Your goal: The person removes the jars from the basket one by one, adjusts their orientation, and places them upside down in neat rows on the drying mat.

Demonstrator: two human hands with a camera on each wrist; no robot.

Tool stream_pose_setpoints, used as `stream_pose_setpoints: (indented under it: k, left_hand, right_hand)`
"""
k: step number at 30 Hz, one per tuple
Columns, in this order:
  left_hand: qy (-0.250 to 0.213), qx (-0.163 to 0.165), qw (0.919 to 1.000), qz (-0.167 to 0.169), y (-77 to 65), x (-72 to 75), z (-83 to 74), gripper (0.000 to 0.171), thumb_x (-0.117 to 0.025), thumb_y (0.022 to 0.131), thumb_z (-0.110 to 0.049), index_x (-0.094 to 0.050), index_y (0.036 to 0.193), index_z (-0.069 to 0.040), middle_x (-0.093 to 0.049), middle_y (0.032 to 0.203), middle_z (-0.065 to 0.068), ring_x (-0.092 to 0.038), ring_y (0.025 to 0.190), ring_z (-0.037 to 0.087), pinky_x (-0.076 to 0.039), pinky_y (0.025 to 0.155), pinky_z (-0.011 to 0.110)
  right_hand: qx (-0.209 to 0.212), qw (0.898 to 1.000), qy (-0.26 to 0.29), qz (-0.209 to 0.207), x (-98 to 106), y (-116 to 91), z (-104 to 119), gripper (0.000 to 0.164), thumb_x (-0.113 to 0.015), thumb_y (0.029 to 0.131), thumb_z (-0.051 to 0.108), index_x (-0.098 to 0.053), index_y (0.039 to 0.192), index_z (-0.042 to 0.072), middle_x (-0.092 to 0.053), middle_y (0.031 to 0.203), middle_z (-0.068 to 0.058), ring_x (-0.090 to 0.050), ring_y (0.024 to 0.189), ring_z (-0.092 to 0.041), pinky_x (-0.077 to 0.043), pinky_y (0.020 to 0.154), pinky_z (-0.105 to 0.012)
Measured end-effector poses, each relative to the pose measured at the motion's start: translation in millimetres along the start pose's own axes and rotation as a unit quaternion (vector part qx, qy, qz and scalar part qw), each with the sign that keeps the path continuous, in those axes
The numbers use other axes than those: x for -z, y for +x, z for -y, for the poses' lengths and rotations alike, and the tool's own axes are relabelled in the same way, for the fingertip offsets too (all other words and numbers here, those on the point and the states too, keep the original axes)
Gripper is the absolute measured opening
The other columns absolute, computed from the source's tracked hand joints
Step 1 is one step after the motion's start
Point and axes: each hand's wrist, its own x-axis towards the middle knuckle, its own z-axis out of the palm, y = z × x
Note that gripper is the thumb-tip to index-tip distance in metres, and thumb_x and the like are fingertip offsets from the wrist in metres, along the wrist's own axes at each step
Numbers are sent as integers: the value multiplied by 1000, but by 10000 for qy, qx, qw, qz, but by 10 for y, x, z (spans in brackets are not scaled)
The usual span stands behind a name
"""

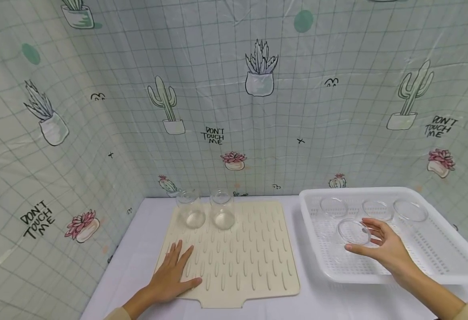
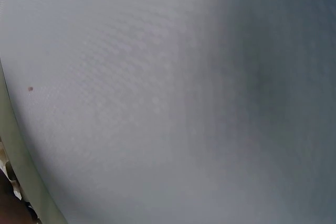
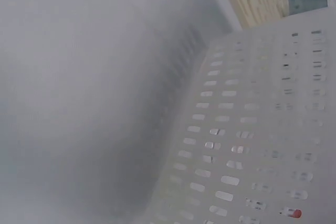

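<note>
My right hand [image 1: 391, 251] holds a clear glass [image 1: 354, 232] between thumb and fingers, over the left part of a white plastic basket [image 1: 310, 242]. Whether the glass touches the basket floor I cannot tell. Three more clear glasses, one of them at the far right corner [image 1: 410, 210], stand along the basket's back side. With fingers spread, my left hand [image 1: 169, 278] rests on the near left part of a beige ridged drying mat [image 1: 254, 266]. At the mat's back left stand two clear glasses, a left one [image 1: 194, 215] and a right one [image 1: 223, 215].
A white cloth [image 1: 130, 262] covers the table under the mat and basket. Behind and to the left hangs a grid curtain [image 1: 282, 115] printed with potted plants. The right wrist view shows the basket's slotted wall [image 3: 226, 129] close up; the left wrist view is mostly blurred white cloth.
</note>
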Motion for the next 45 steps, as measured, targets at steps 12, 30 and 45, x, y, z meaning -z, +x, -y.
stream_pose_setpoints:
  k: [12,30,45]
  left_hand:
    - [-39,40,10000,-8,-13,-2,4,89,-54,81,-61,-22,147,-10,-1,151,22,4,137,38,-5,108,54]
    - [-93,16,9999,-114,2,-23,22,89,-55,80,-62,-24,146,-10,-3,151,21,1,137,38,-7,107,55]
    - [-336,111,9990,274,14,124,1,86,-51,84,-60,-19,147,-11,2,150,22,3,136,41,-6,105,59]
  right_hand:
    - [-494,9964,175,672,-71,85,-42,96,-77,74,25,-16,143,-2,-31,138,-31,-32,122,-49,-34,94,-56]
    - [-459,9965,278,634,-31,125,-58,84,-77,74,25,-30,138,-1,-41,137,-21,-41,120,-38,-48,85,-33]
    - [387,9989,104,245,212,127,206,69,-77,75,19,-41,133,6,-53,116,19,-46,98,7,-44,74,-13]
